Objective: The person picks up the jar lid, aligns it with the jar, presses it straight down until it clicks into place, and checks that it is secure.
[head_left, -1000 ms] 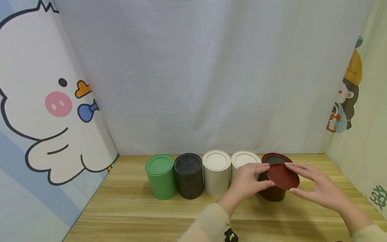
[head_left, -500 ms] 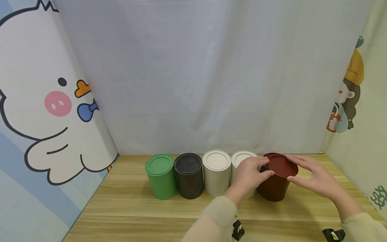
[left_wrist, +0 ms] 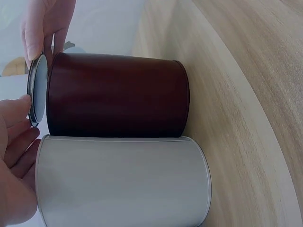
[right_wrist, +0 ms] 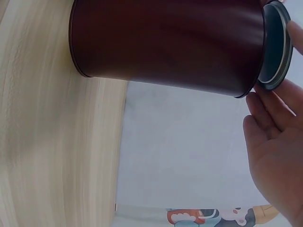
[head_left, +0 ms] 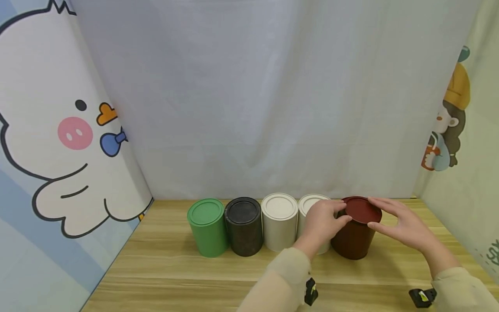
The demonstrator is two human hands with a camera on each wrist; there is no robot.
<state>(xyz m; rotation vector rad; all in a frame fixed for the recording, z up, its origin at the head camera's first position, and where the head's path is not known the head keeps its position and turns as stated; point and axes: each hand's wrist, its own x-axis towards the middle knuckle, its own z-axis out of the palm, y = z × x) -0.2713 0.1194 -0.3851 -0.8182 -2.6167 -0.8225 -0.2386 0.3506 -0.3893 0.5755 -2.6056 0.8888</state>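
Between both hands is a round dark red can lid [head_left: 363,210], held level by its rim. My left hand [head_left: 321,222] pinches its left edge, and my right hand [head_left: 405,226] pinches the right edge, thumbs toward the front. Just under the lid stands the dark red can [head_left: 352,242], upright on the table. From the left wrist view, a narrow gap shows between the lid [left_wrist: 40,90] and the mouth of the can [left_wrist: 118,94]. The lid's pale inner face points at the can. Beside it, a white can [head_left: 312,203] is partly hidden behind my left hand.
Further left along the same row stand a second white can [head_left: 279,225], a black can [head_left: 243,229] and a green can [head_left: 208,229], all lidded. The row sits on a wooden table [head_left: 187,281], close to a pale curtain [head_left: 253,108] at the back.
Both hands have carried the lid back and up, from in front of the dark red can to over its mouth. The lid has gone from tilted to nearly level. The other cans stay put.
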